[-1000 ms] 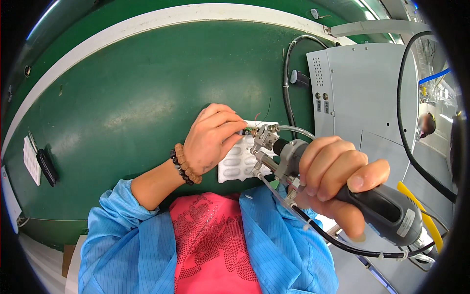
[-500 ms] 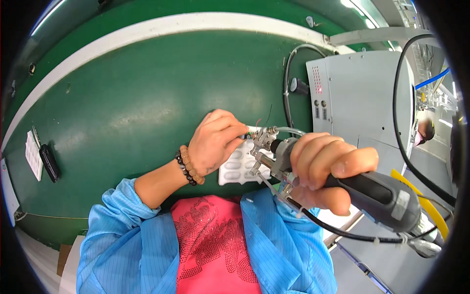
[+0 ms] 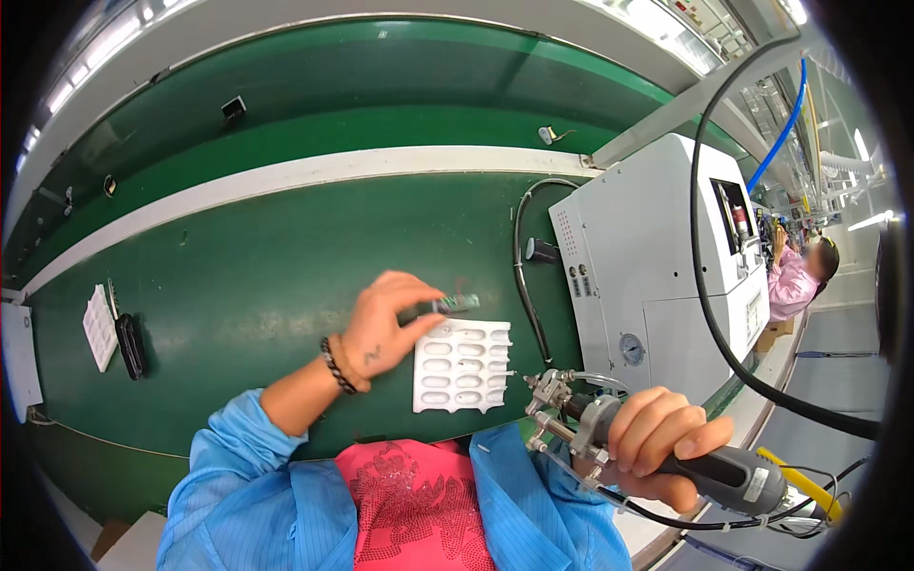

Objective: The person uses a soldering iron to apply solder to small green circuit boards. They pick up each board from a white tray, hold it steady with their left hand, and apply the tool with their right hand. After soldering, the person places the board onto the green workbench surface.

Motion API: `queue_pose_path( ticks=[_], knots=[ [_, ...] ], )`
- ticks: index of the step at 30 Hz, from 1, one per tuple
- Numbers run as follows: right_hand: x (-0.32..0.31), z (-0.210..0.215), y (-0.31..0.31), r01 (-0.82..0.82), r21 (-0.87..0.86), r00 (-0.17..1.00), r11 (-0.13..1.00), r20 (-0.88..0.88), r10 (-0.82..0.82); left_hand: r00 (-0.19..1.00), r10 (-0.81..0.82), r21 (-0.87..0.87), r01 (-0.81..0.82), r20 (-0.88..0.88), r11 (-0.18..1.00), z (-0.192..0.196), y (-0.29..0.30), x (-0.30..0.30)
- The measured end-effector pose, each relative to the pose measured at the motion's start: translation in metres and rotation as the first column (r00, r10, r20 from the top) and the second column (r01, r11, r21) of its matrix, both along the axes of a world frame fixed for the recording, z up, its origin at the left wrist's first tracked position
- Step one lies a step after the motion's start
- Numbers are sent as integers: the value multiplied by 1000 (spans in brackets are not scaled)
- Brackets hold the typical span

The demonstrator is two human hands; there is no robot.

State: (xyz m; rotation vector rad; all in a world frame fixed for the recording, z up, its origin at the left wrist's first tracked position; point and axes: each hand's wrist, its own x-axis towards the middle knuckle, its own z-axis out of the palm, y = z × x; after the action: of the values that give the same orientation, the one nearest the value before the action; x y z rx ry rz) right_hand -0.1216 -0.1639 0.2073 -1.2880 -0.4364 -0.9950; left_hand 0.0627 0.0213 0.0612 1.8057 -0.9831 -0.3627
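My left hand [image 3: 392, 319] pinches a small dark part with a green circuit board [image 3: 460, 304] on its end, just above the far edge of a white moulded tray [image 3: 463, 365]. Rows of oval hollows cover that tray. Wrapped around the grey and black handle of an electric screwdriver [image 3: 728, 478] is my right hand [image 3: 662, 440]. The metal nozzle head [image 3: 550, 392] of the tool points left, to the right of the tray and apart from it. A clear tube and a black hose run along the tool.
A light grey machine [image 3: 619, 257] stands at the right, with a black cable [image 3: 519, 252] beside it. On the left lie a black case [image 3: 131, 346] and another white tray [image 3: 99, 328]. Beyond the white rail [image 3: 314, 167] small parts sit on a green belt. A person in pink [image 3: 795, 276] sits far right.
My right hand has drawn the screwdriver down and away from the part and tray. My left hand holds the part, now apart from the nozzle. The view has tilted up.
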Motion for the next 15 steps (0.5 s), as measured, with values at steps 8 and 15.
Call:
queue_pose_path(
  ticks=[8,15],
  knots=[
    [-16,-8,-7,-17,16,999,1000,49,16,750,286,28,-376,596,926,0,-51,156],
    [-20,-11,-18,3,-41,1000,999,12,-2,728,-73,-24,123,681,992,-28,-212,150]
  ],
)
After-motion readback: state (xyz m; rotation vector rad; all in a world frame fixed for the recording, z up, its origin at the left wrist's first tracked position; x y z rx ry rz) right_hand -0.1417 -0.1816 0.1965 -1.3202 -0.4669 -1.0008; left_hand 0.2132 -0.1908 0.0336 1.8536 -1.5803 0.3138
